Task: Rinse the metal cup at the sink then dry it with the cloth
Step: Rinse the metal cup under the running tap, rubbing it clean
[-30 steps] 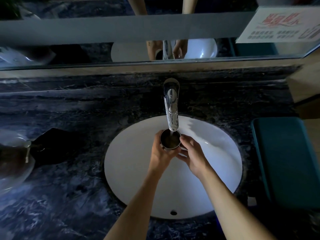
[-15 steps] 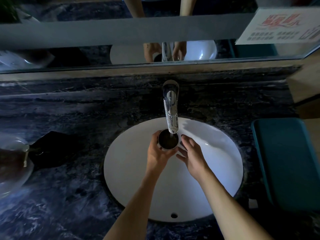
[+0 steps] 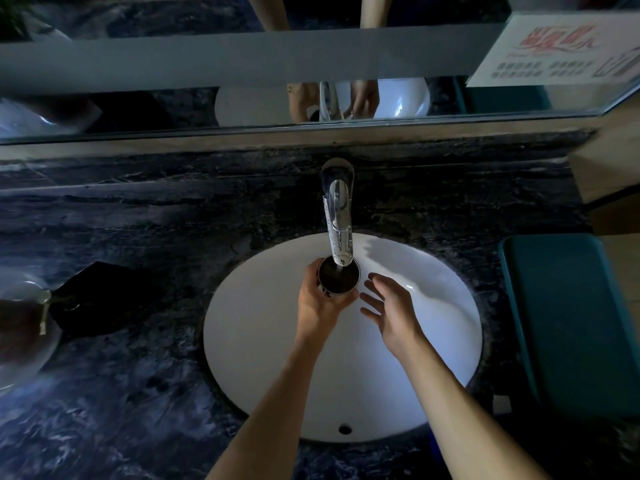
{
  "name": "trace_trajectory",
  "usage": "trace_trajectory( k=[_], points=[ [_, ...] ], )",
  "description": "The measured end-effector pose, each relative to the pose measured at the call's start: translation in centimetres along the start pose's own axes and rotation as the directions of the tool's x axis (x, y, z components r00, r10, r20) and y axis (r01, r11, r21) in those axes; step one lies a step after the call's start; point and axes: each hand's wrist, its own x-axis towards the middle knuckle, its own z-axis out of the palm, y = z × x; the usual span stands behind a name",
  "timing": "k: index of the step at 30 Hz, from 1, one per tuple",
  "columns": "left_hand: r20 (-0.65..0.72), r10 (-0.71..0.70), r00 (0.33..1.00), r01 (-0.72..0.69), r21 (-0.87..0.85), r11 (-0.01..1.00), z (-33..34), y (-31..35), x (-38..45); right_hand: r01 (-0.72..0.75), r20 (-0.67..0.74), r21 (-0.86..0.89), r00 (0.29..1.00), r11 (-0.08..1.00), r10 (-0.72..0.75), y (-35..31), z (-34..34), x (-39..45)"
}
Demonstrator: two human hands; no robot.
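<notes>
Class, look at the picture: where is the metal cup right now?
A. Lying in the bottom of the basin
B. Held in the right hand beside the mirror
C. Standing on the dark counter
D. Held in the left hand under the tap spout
D: the left hand grips the metal cup directly beneath the tap spout, while the right hand is open beside it, not touching.

Dark marble counter [image 3: 138, 393] w/ white sink [image 3: 263, 358]; black cloth [image 3: 104, 299] on left

This was a dim washroom, likely a public one: an oval white basin [image 3: 433, 358] was sunk into a dark marbled worktop [image 3: 138, 393] under a chrome tap [image 3: 337, 216], with a wall mirror [image 3: 173, 109] behind and a printed notice [image 3: 554, 53] fixed to it.
</notes>
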Motion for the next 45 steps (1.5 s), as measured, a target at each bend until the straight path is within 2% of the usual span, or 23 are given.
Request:
trace_trajectory(
  k=[2, 4, 6, 8, 11, 14, 17, 22, 26, 29, 32, 34, 36, 38, 41, 45],
  points=[
    [-0.005, -0.042, 0.999, 0.042, -0.042, 0.998, 0.1, 0.4, -0.1, 0.005, 0.004, -0.006, 1.0, 1.0, -0.005, 0.1, 0.1, 0.1],
    [-0.025, -0.13, 0.991, 0.124, -0.179, 0.976, 0.3, 0.6, -0.2, 0.008, 0.016, -0.019, 1.0, 1.0, -0.007, 0.1, 0.1, 0.2],
    [-0.023, -0.248, 0.969, 0.224, -0.349, 0.91, 0.5, 0.5, -0.1, 0.005, 0.048, -0.046, 0.999, 0.999, -0.002, 0.1, 0.3, 0.0],
    [0.034, -0.334, 0.942, 0.311, -0.464, 0.829, 0.6, 0.5, 0.0, 0.003, 0.09, -0.076, 0.996, 0.997, 0.004, -0.1, 0.7, -0.2],
    [0.116, -0.36, 0.926, 0.363, -0.539, 0.76, 0.5, 0.2, 0.1, 0.025, 0.132, -0.102, 0.991, 0.995, -0.011, -0.4, 1.4, -0.3],
    [0.135, -0.361, 0.923, 0.368, -0.585, 0.723, 0.2, -0.1, 0.5, 0.037, 0.168, -0.133, 0.986, 0.99, -0.014, -0.5, 1.8, -0.1],
    [0.135, -0.394, 0.909, 0.395, -0.581, 0.712, 0.0, -0.3, 0.5, 0.047, 0.199, -0.15, 0.98, 0.988, -0.017, -0.4, 1.9, 0.0],
    [0.126, -0.437, 0.891, 0.421, -0.594, 0.685, 0.7, -0.6, 0.4, 0.11, 0.164, -0.198, 0.983, 0.974, -0.078, -0.5, 1.8, 0.2],
    [0.124, -0.437, 0.891, 0.415, -0.612, 0.673, 1.6, -0.4, 0.6, 0.033, 0.153, -0.277, 0.988, 0.96, 0.01, -0.5, 2.0, 0.3],
    [0.109, -0.472, 0.875, 0.439, -0.587, 0.68, 1.9, -0.2, 1.0, 0.031, 0.144, -0.417, 0.989, 0.908, 0.032, -0.2, 2.1, 0.2],
    [0.052, -0.519, 0.853, 0.474, -0.493, 0.729, 2.3, -0.2, 1.6, 0.056, 0.11, -0.544, 0.994, 0.837, 0.004, -0.4, 2.4, -0.2],
    [-0.015, -0.525, 0.851, 0.468, -0.43, 0.772, 2.5, -0.4, 1.8, 0.094, 0.083, -0.655, 0.995, 0.75, -0.052, -0.4, 2.5, -0.3],
    [-0.057, -0.499, 0.865, 0.443, -0.384, 0.81, 2.5, -0.2, 1.9, 0.182, 0.135, -0.695, 0.983, 0.696, -0.122, -0.2, 2.6, -0.6],
    [-0.061, -0.479, 0.876, 0.428, -0.361, 0.828, 2.5, 0.1, 2.0, 0.247, 0.225, -0.657, 0.966, 0.712, -0.127, 0.3, 2.7, -1.0],
    [-0.051, -0.48, 0.876, 0.44, -0.329, 0.836, 2.6, 0.0, 2.2, 0.223, 0.178, -0.574, 0.973, 0.788, -0.146, 0.7, 3.0, -0.8],
    [0.149, -0.475, 0.867, 0.493, -0.394, 0.776, 2.2, -0.7, 2.2, 0.185, 0.138, -0.466, 0.981, 0.865, -0.135, -0.1, 3.3, -0.4]
  ],
)
